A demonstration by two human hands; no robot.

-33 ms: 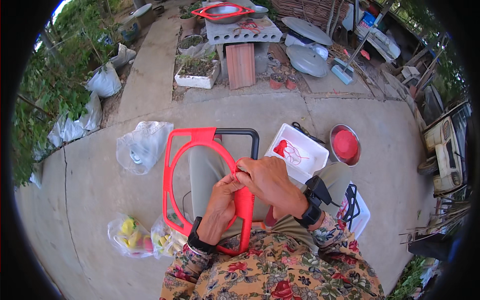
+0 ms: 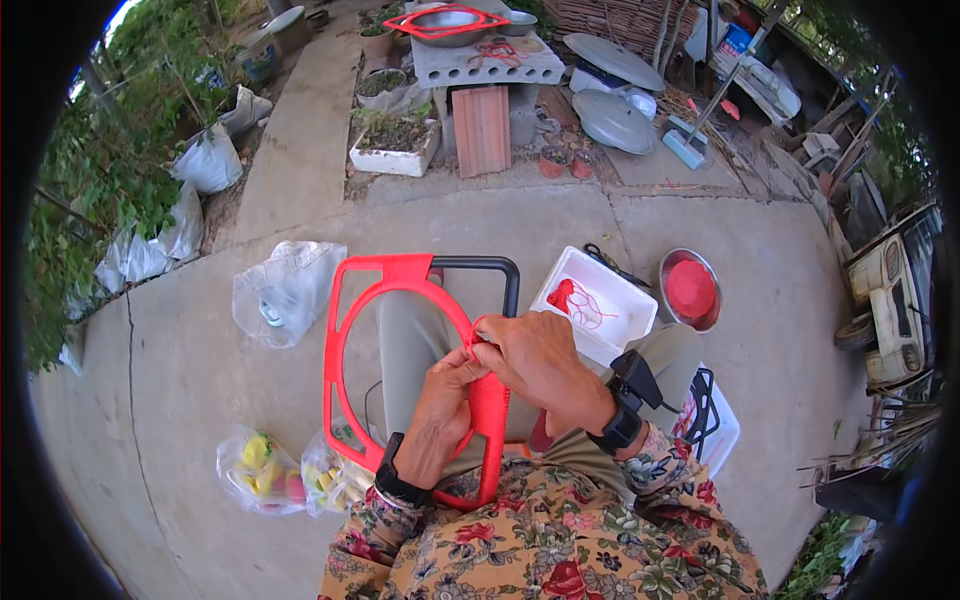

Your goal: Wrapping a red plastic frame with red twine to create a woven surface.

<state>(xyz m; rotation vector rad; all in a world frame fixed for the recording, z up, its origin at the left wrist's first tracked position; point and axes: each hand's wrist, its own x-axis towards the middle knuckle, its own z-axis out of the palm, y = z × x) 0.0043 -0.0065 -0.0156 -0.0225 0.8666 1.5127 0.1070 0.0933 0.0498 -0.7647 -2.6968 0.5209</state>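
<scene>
At the bottom centre, the red frame (image 2: 490, 405) leans across the lap, its lower edge against the floral shirt (image 2: 500, 545), probably so that the body steadies it and leaves the fingers free. The left hand (image 2: 445, 405) closes on the frame's right inner edge, thumb and finger pinching the red covering. The right hand (image 2: 545, 365) meets it there, also pinching; the 2 sets of fingertips touch, seemingly to control 1 small spot, though the strand itself is too hidden to tell. The frame's upper right corner is bare black.

Right of centre, the white box (image 2: 625, 335) holds red cord (image 2: 562, 297), apparently kept within the right hand's reach. Just beyond sits a metal bowl (image 2: 713, 318) with a red mass inside. At lower left lie 2 clear bags. At top centre, another red frame (image 2: 490, 20) rests over a basin on a concrete slab (image 2: 435, 72).
</scene>
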